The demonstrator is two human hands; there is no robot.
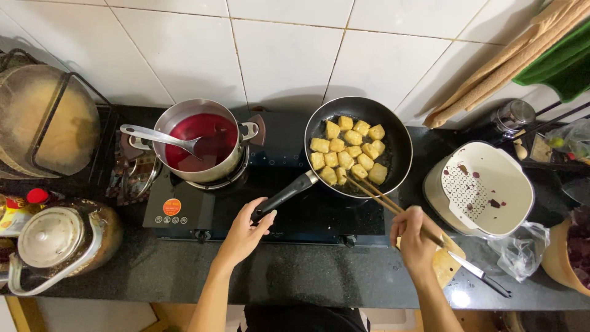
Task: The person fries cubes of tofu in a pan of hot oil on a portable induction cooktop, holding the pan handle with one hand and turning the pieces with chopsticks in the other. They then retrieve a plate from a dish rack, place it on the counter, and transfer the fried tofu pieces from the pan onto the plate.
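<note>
A black frying pan (399,144) sits on the right burner of a black stove (289,166), filled with several golden fried tofu cubes (347,150). My left hand (246,232) grips the end of the pan's black handle (286,193). My right hand (415,237) holds a pair of wooden chopsticks (375,192), whose tips touch the cubes at the pan's near edge. On the left burner stands a steel pot (200,144) of dark red liquid with a metal ladle (160,136) resting in it.
A white colander basin (482,187) with dark red scraps stands right of the stove. A knife (485,276) lies on a small wooden board (445,264) near my right hand. A metal kettle (55,243) stands at the left on the dark counter.
</note>
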